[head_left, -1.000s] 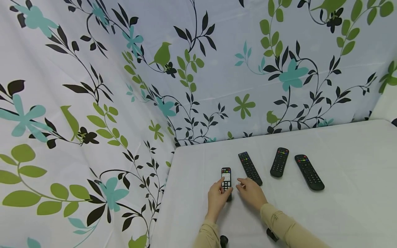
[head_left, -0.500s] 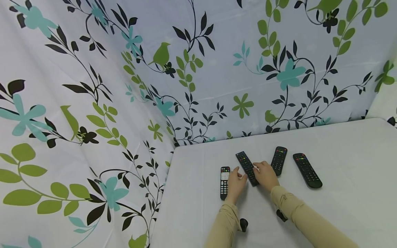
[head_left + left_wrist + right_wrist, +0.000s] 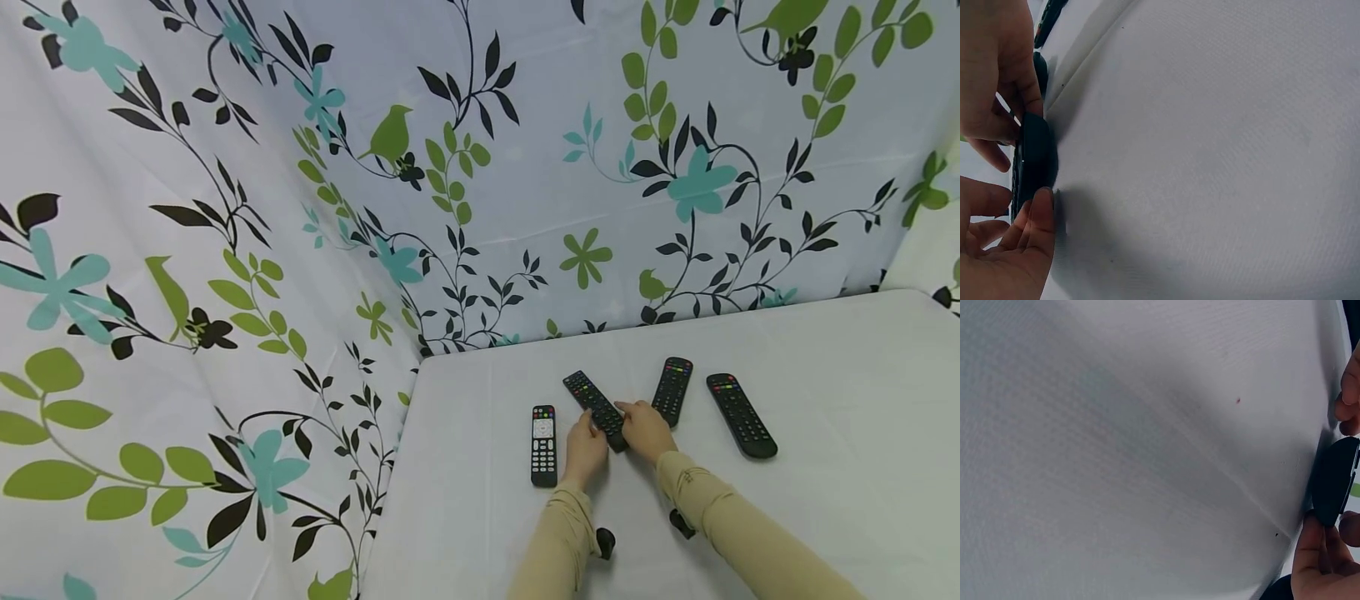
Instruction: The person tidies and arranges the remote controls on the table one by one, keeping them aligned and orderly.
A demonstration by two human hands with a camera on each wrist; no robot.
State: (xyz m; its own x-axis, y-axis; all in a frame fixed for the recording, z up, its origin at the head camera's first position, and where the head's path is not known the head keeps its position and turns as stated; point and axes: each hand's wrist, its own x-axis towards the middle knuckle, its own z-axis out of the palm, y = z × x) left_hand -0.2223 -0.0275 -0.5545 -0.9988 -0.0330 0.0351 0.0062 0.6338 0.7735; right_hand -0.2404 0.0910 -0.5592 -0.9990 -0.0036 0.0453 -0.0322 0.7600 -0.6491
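A slim black remote control (image 3: 592, 400) lies aslant on the white table, with both hands at its near half. My left hand (image 3: 585, 450) grips its left edge; in the left wrist view the left fingers (image 3: 1041, 215) curl along the side of the remote (image 3: 1038, 153). From the other side my right hand (image 3: 647, 429) pinches the right edge. The right wrist view has the right fingers (image 3: 1310, 540) low against the end of the remote (image 3: 1335, 478) and the thumb above. Part of its near half is hidden by the hands.
Left of the hands, a black remote with a white upper panel (image 3: 543, 446) lies upright. Two more black remotes, one shorter (image 3: 672, 390) and one longer (image 3: 741, 415), lie to the right. A patterned curtain (image 3: 480, 208) hangs behind the white table (image 3: 847, 375).
My left hand has let go of the white-panelled remote and moved right to the slim black one. My right hand also came to it. The slim remote's slant has increased slightly.
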